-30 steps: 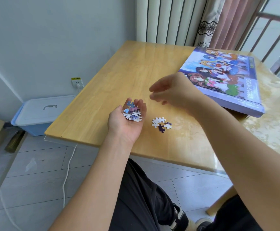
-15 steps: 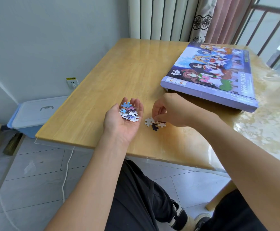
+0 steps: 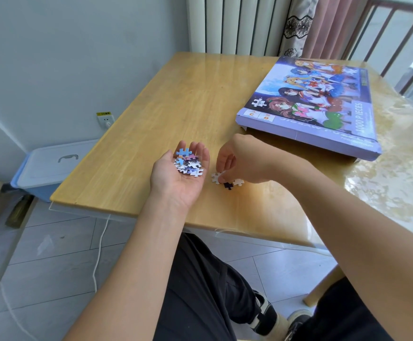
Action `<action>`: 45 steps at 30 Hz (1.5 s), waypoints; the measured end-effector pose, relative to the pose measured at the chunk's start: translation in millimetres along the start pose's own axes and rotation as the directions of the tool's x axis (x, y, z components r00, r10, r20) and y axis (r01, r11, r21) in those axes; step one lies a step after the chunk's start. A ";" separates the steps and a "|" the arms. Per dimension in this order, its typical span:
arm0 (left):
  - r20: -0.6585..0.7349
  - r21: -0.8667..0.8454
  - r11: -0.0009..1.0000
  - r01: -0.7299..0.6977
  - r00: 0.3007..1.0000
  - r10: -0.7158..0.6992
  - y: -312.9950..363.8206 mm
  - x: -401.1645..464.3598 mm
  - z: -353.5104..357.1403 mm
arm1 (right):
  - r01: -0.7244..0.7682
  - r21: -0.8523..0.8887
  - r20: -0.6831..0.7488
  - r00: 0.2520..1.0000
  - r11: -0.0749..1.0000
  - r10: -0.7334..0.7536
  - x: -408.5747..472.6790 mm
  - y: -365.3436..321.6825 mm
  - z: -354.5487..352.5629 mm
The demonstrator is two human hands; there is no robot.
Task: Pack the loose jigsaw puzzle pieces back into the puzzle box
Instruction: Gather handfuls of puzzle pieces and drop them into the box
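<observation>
Fingers of the right hand pinch loose pieces on the table; the flat, upturned left hand cups a pile of pieces.

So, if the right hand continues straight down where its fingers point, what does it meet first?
Probably the white puzzle pieces on the table; the right hand fingertips already seem to touch them.
</observation>
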State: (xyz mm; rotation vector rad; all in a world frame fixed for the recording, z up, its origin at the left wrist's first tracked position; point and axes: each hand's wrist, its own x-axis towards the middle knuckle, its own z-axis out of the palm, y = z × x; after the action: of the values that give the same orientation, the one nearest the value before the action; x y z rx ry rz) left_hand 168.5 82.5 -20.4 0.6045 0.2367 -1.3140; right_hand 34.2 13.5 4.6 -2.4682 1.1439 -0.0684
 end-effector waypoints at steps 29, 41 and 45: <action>-0.023 -0.002 1.000 -0.029 0.999 0.029 3.7 -0.4 2.6 | -0.105 0.016 -0.081 0.991 0.994 0.106 4.0 15.7 -5.1; -0.012 0.006 1.000 -0.023 1.000 0.023 4.1 -1.9 0.6 | -0.295 -0.029 -0.059 0.954 0.955 0.293 17.6 -1.5 -6.0; -0.011 0.001 1.000 -0.020 1.000 0.020 4.0 -1.8 0.5 | -0.326 -0.071 -0.013 0.945 0.943 0.326 16.3 -6.8 -8.8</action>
State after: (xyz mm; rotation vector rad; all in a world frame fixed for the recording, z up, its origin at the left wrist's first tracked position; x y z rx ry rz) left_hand 171.8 84.2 -18.0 0.6138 0.2388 -1.2916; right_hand 47.9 2.3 13.2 -2.3029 1.5641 0.0691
